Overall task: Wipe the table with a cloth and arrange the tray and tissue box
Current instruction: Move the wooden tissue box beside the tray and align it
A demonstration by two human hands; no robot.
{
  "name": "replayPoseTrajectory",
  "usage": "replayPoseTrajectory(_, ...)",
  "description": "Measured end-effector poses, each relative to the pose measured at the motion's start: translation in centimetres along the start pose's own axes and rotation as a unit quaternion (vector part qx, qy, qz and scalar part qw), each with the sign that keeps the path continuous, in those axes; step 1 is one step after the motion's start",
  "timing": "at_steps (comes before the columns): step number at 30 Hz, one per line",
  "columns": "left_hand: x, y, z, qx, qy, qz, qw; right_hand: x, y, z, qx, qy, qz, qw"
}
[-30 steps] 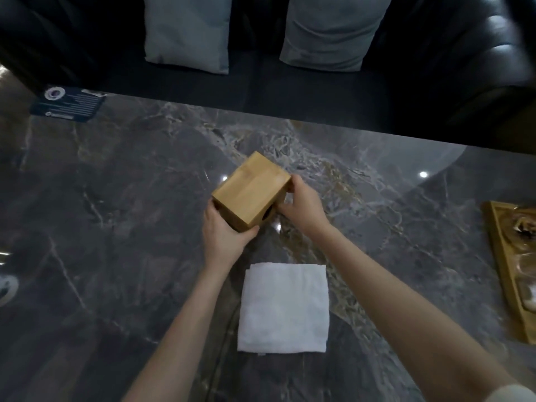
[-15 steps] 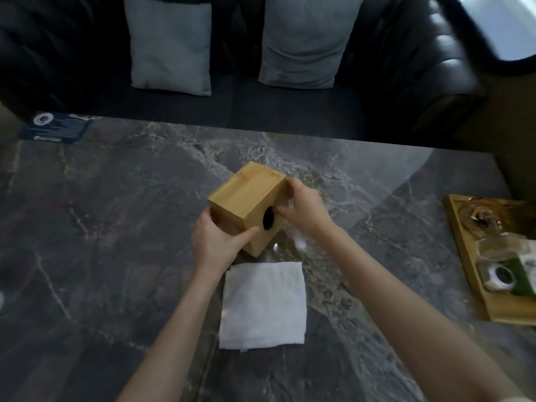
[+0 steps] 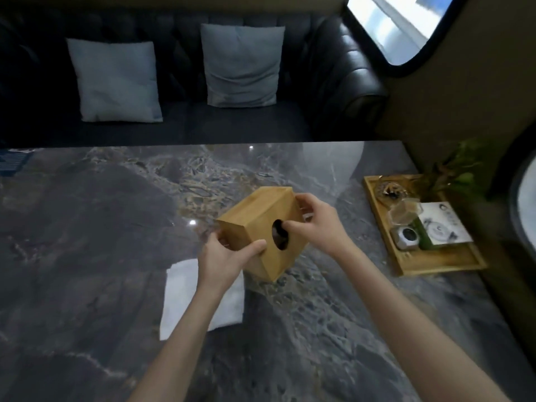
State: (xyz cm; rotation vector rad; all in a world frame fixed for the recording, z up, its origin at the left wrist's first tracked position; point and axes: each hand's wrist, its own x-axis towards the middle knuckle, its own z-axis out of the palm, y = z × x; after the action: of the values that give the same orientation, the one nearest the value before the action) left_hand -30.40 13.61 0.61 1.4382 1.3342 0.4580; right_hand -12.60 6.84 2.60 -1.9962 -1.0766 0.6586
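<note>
A wooden tissue box (image 3: 255, 216) is held tilted above the dark marble table (image 3: 87, 227), its round opening facing me. My left hand (image 3: 226, 256) grips its near left corner. My right hand (image 3: 316, 224) holds the right side, with the thumb at the opening. A folded white cloth (image 3: 179, 297) lies flat on the table under my left forearm, partly hidden by it. At the table's right edge sits a wooden tray (image 3: 435, 262) with glass cups, a small square metal item and a white card in it.
A dark sofa (image 3: 179, 132) with two grey cushions runs along the table's far side. A blue card (image 3: 11, 161) lies at the far left edge. A green plant (image 3: 455, 169) stands behind the tray, next to the wall.
The tissue box has moved right toward the tray and turned, so its round opening now faces me. The view has swung up and to the right, and the whole tray shows.
</note>
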Motion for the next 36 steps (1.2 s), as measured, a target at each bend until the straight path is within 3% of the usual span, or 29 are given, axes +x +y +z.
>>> replayPoseTrajectory(21, -13.0, 3.2, 28.2, 0.090, -0.120, 0.106, 0.983, -15.4, 19.5, -21.2, 0.093, 0.174, 0.133, 0.971)
replayPoseTrajectory(36, -18.0, 1.3, 35.4, 0.181, -0.131, 0.192, 0.956, -20.7, 27.3, -22.6, 0.112, 0.243, 0.151, 0.952)
